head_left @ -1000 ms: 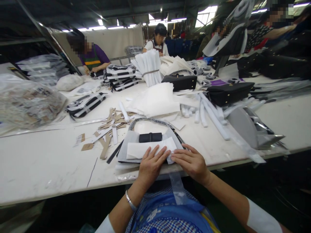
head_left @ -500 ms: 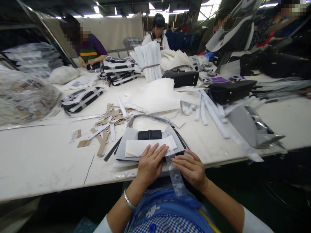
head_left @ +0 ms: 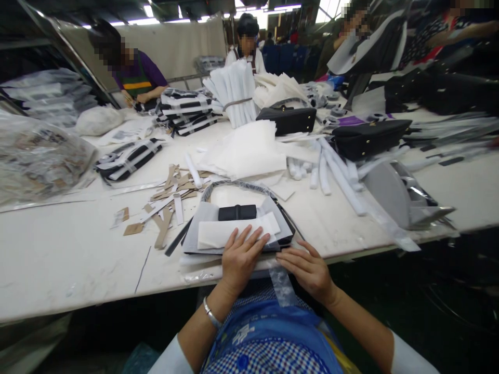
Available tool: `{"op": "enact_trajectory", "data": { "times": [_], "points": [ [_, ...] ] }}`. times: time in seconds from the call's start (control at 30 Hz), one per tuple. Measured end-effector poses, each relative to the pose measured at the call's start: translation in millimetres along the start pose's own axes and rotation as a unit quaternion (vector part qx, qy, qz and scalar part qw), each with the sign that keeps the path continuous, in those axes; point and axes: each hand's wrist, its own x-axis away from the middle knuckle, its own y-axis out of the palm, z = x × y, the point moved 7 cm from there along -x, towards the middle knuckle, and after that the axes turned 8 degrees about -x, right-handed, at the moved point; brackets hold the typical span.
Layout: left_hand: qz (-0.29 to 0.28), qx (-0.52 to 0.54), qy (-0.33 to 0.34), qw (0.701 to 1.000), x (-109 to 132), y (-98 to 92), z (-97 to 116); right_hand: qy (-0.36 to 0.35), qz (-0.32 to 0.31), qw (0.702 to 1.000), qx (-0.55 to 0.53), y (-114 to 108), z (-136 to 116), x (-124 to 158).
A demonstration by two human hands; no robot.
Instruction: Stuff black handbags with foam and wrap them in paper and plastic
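A flat grey bag (head_left: pixel 202 228) with a black clasp tab (head_left: pixel 237 212) and a curved handle (head_left: pixel 237 186) lies at the near table edge. A white foam sheet (head_left: pixel 218 234) rests across it. My left hand (head_left: pixel 241 257) lies flat on the foam sheet, fingers spread. Just right of it, my right hand (head_left: pixel 310 270) sits at the table edge with fingers bent, pinching a clear plastic strip (head_left: pixel 281 284) that hangs down over my lap.
Cardboard scraps (head_left: pixel 171 200) lie left of the bag. White foam sheets (head_left: pixel 249 150), foam rolls (head_left: pixel 331 174), black handbags (head_left: pixel 366 137) and striped bags (head_left: pixel 128 158) crowd the far table (head_left: pixel 70 254). A grey bag (head_left: pixel 393 195) lies right. Other people work beyond.
My right hand has slid off the bag toward the table edge, drawing the clear plastic strip along. My left hand stays pressed on the foam sheet.
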Motion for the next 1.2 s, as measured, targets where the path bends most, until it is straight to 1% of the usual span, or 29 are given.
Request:
{"op": "enact_trajectory", "data": {
  "times": [0.07, 0.13, 0.17, 0.23, 0.27, 0.37, 0.47, 0.63, 0.77, 0.87, 1.0, 1.1, 1.2],
  "points": [
    [0.009, -0.005, 0.003, 1.000, 0.8, -0.5, 0.6, 0.008, -0.049, 0.999, 0.009, -2.3, -0.1, 21.4],
    [0.014, -0.007, 0.004, 1.000, 0.9, -1.4, 0.8, 0.015, -0.097, 0.995, 0.028, 0.7, -2.5, 40.3],
    [0.015, -0.008, 0.003, 1.000, 0.8, -1.6, 0.7, 0.013, -0.114, 0.993, 0.036, 4.1, -4.9, 46.7],
    [0.015, -0.011, 0.006, 1.000, 0.5, -1.4, 0.8, -0.001, -0.126, 0.991, 0.038, 13.0, -11.5, 50.6],
    [0.016, -0.014, 0.008, 1.000, 0.6, -1.2, 1.1, -0.011, -0.120, 0.992, 0.032, 17.6, -14.8, 48.5],
    [0.018, -0.019, 0.015, 1.000, 1.8, 0.4, 2.0, -0.036, -0.078, 0.996, -0.010, 26.8, -21.7, 33.5],
    [0.023, -0.024, 0.014, 0.999, 4.5, 3.0, 2.1, -0.029, -0.051, 0.997, -0.059, 29.8, -23.9, 22.1],
    [0.032, -0.036, 0.010, 0.999, 7.8, 7.7, 1.7, 0.017, -0.027, 0.994, -0.109, 27.0, -27.2, 27.3],
    [0.035, -0.038, 0.011, 0.999, 7.0, 8.1, 1.8, 0.027, -0.025, 0.993, -0.115, 26.9, -32.2, 31.8],
    [0.035, -0.039, 0.013, 0.999, 6.0, 6.9, 2.4, 0.028, -0.008, 0.994, -0.107, 23.5, -35.8, 28.5],
    [0.031, -0.041, 0.016, 0.999, 5.7, 6.8, 3.2, 0.013, -0.010, 0.996, -0.088, 16.3, -43.1, 17.9],
    [0.031, -0.042, 0.016, 0.998, 5.8, 6.9, 3.1, 0.003, -0.016, 0.997, -0.073, 6.5, -43.7, 4.5],
    [0.035, -0.043, 0.017, 0.998, 5.9, 6.1, 3.4, -0.014, -0.032, 0.997, -0.063, -4.0, -37.3, -15.1]
  ]
}}
